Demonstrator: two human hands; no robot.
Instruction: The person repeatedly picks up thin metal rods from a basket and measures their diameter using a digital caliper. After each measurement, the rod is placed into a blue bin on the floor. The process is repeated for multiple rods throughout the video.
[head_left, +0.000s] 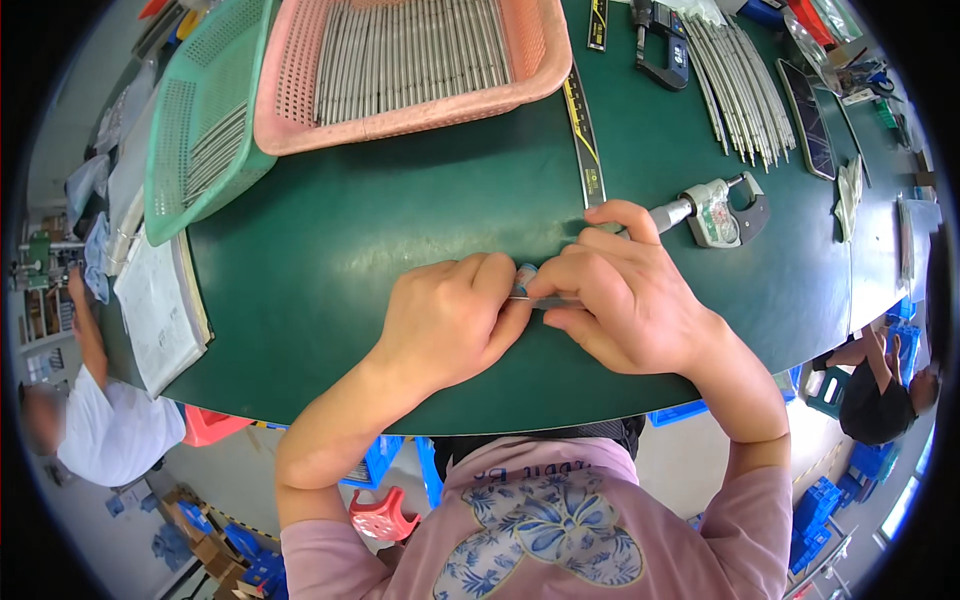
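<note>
Above the green table's near half, my left hand (450,315) is closed, its thumb and curled fingers pinching one end of a thin metal piece (558,302). Close beside it, my right hand (630,295) grips the other end between thumb and fingers, its index finger raised. A small light-blue item (525,275) shows in the gap between the two hands; its kind is unclear. Just beyond the right hand lies a micrometer (715,213), its handle partly hidden behind the fingers. A steel ruler (584,140) with black and yellow marks ends near the right fingertips.
At the far left are a pink basket (400,128) of metal rods and a green basket (205,195) with more rods. Loose rods (740,90), a second micrometer (660,50) and a phone (806,118) lie far right. Papers (160,310) rest left. Two people sit off to the sides.
</note>
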